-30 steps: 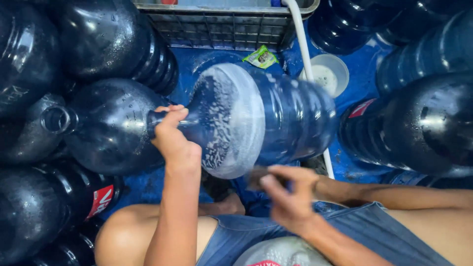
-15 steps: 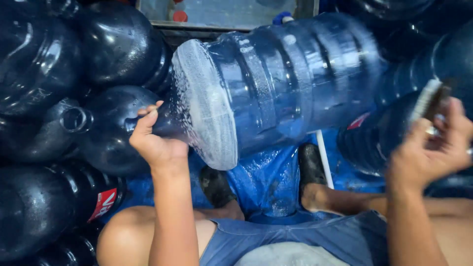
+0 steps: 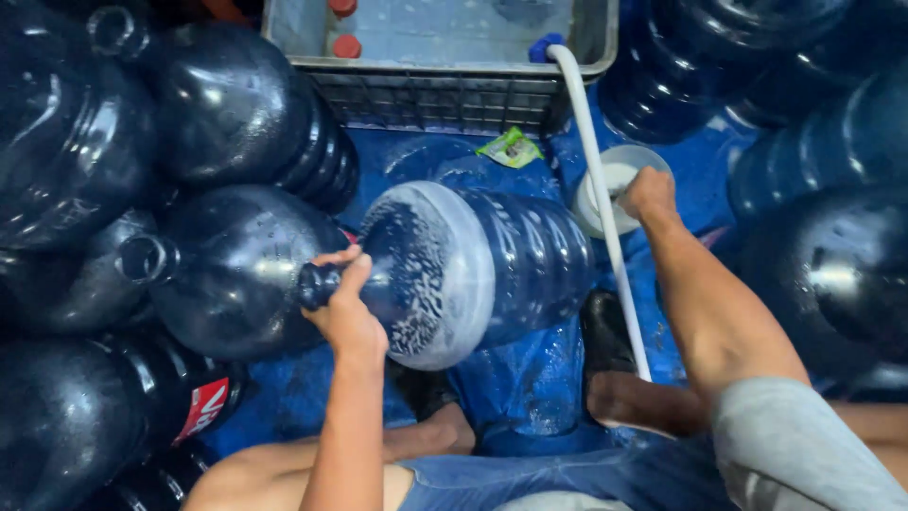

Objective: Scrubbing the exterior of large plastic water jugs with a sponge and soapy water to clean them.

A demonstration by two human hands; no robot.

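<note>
Blue tarpaulin floor [image 3: 530, 397], wet, crowded on both sides with dark blue water jugs lying and standing close together.

Left hand [image 3: 348, 317] is gripping the neck of a large blue jug [image 3: 492, 265], fingers curled right round it, thumb wrapping over the top. Jug is lying on its side, neck pointing left toward the hand, base pointing right. Soapy foam is clinging to the inside of its shoulder, white and speckled. Jug is resting on the tarpaulin between the person's legs, just in front of the knees.

Right hand [image 3: 648, 194] is reaching out to the far right of the jug, fingers closing over a white round container [image 3: 615, 189] on the floor; how firmly it is holding cannot be told from this angle. A white hose [image 3: 605, 218] is running past the same hand, from the crate down toward the person's foot [image 3: 634, 397].

Beyond the jug, a grey plastic crate [image 3: 445, 95] is sitting at the top, holding water and two red caps [image 3: 345, 45]. A small green sachet [image 3: 511, 147] is lying on the tarpaulin just in front of the crate.

One dark jug [image 3: 227, 274] is lying just left of the held neck, its open mouth facing left.
</note>
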